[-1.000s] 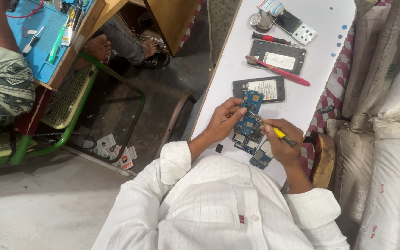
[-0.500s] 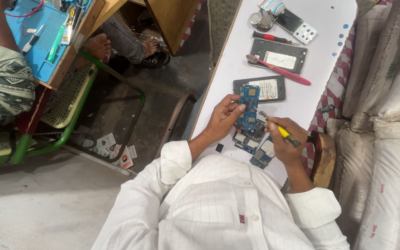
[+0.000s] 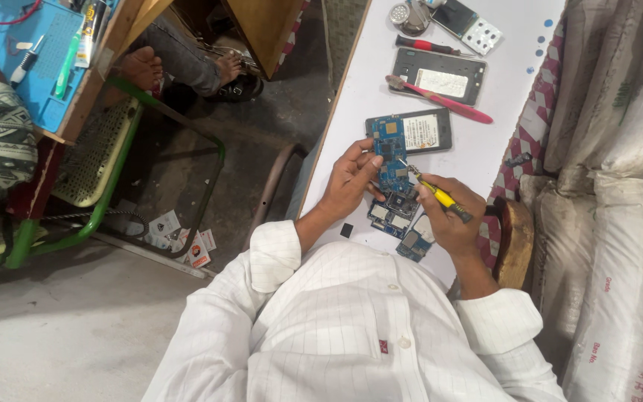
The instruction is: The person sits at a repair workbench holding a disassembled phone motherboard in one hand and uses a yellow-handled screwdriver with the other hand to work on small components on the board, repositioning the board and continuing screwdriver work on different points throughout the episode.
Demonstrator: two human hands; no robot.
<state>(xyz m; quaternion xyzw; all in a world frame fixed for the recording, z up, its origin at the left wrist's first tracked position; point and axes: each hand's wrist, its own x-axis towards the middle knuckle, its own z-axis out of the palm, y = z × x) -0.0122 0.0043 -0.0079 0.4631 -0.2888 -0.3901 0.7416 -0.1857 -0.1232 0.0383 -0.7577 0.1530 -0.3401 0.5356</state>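
A blue circuit board (image 3: 391,152) is gripped upright-ish in the left hand (image 3: 349,181), fingers closed around its lower edge, held just above the white bench (image 3: 351,97). A yellow-handled screwdriver (image 3: 440,196) is pinched in the right hand (image 3: 452,219), its tip set against the board's right side. More blue board pieces (image 3: 400,223) are seen lying on the bench directly under the held board, touching one another. Just beyond the board, an opened phone body (image 3: 420,132) is laid flat; farther beyond it a dark back cover (image 3: 440,74) is crossed by a pink toothbrush (image 3: 440,99). A small screwdriver (image 3: 422,46) and a round metal tin (image 3: 403,13) are placed farther still from the board. A small black chip (image 3: 346,230) lies near the left wrist.
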